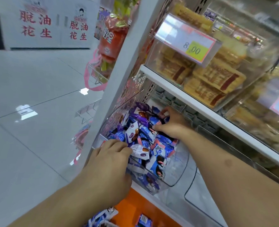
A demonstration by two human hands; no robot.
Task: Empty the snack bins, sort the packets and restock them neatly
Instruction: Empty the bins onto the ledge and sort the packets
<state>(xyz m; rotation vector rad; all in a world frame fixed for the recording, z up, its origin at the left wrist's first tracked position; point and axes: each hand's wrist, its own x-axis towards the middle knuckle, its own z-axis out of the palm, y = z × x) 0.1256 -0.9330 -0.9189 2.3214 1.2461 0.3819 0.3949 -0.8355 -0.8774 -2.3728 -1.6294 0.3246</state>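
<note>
A clear plastic snack bin [176,174] on the lower shelf holds a heap of blue, purple and white snack packets [145,133]. My left hand [109,159] reaches over the bin's near left rim, its fingers curled into the packets at the front. My right hand [169,123] is deeper in the bin, fingers curled round packets near the back. Which packets each hand grips is partly hidden by the fingers. Loose blue and white packets [102,217] lie below, by an orange surface [130,208].
An upper shelf [176,90] overhangs the bin, carrying a clear bin of yellow-and-red packets [214,79] with a price tag [186,40] reading 8.00. A white shelf upright [119,79] stands at the left. Hanging snack bags [111,38] and grey tiled floor [29,95] lie beyond.
</note>
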